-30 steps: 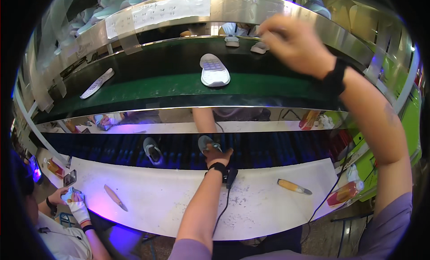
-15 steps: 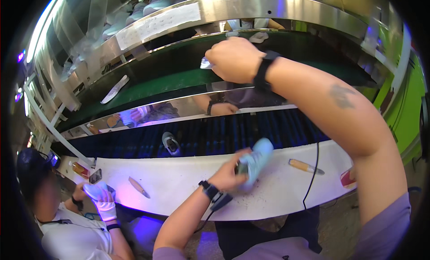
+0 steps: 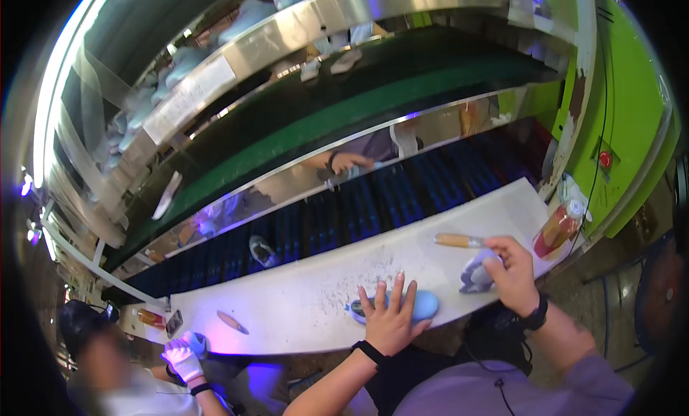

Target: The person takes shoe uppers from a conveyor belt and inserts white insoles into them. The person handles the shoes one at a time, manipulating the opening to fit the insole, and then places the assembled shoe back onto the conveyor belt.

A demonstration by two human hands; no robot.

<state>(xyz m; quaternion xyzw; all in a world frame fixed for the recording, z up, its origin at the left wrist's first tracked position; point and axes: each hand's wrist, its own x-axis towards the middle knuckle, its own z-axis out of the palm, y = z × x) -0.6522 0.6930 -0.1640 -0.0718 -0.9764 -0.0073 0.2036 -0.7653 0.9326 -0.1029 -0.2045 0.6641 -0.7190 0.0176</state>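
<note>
A light blue shoe (image 3: 426, 305) lies on the white bench. My left hand (image 3: 387, 317) rests over it, palm down with its fingers spread. At the bench's right part, my right hand (image 3: 515, 276) is closed on a pale lavender piece with a wavy edge (image 3: 474, 275), pinched between thumb and fingers. What kind of piece it is I cannot make out. Just beyond that hand lies a wooden-handled knife (image 3: 456, 240), its blade toward my fingers.
Behind the white bench (image 3: 301, 301) runs a dark roller track (image 3: 337, 226) carrying another shoe (image 3: 262, 251). Farther back is a green conveyor belt (image 3: 301, 140). A bottle (image 3: 559, 228) stands at the right end. At left, a co-worker's gloved hand (image 3: 184, 360) holds a shoe; a second knife (image 3: 232, 322) lies nearby.
My right hand has come back from over the conveyor to the bench. The shoe, held up in my left hand before, now lies down with that hand flat on it. The view has turned.
</note>
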